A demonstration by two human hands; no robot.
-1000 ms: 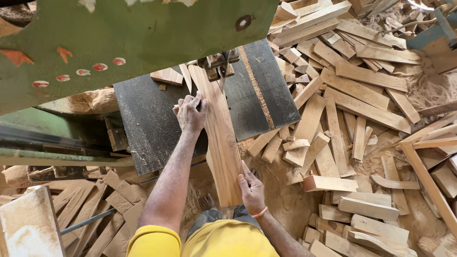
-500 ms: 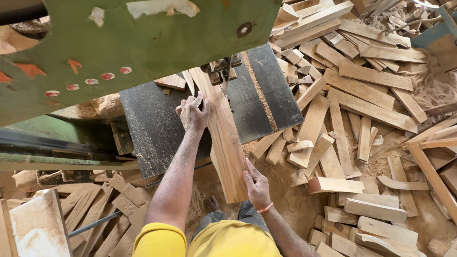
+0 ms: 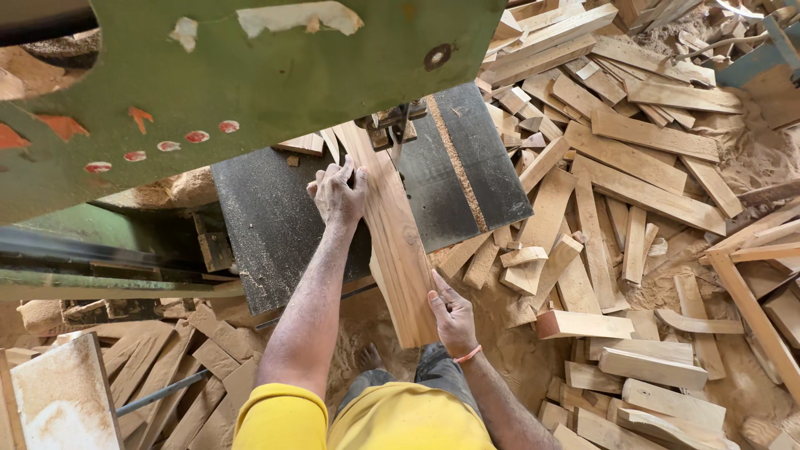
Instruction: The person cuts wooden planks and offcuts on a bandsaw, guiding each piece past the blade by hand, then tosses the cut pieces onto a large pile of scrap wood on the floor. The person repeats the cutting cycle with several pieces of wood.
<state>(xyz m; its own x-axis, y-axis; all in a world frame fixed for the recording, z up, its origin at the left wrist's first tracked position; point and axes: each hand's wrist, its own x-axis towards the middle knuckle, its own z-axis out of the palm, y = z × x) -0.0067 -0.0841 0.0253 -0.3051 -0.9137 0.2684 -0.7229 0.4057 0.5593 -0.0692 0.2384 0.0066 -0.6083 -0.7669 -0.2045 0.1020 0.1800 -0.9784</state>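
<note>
Sawdust-covered floor is seen everywhere, buried under offcut boards (image 3: 633, 158) piled to the right of the dark saw table (image 3: 275, 225). Up top, the table is overhung by a big green machine housing (image 3: 250, 75). A long wooden plank (image 3: 396, 242) is laid across the table, its far end right at the blade guide (image 3: 392, 125) and its near end hanging off the table's front edge. The left hand (image 3: 337, 193) is pressed flat on the plank's left side, fingers spread. The near end's right edge is gripped by the right hand (image 3: 452, 315).
</note>
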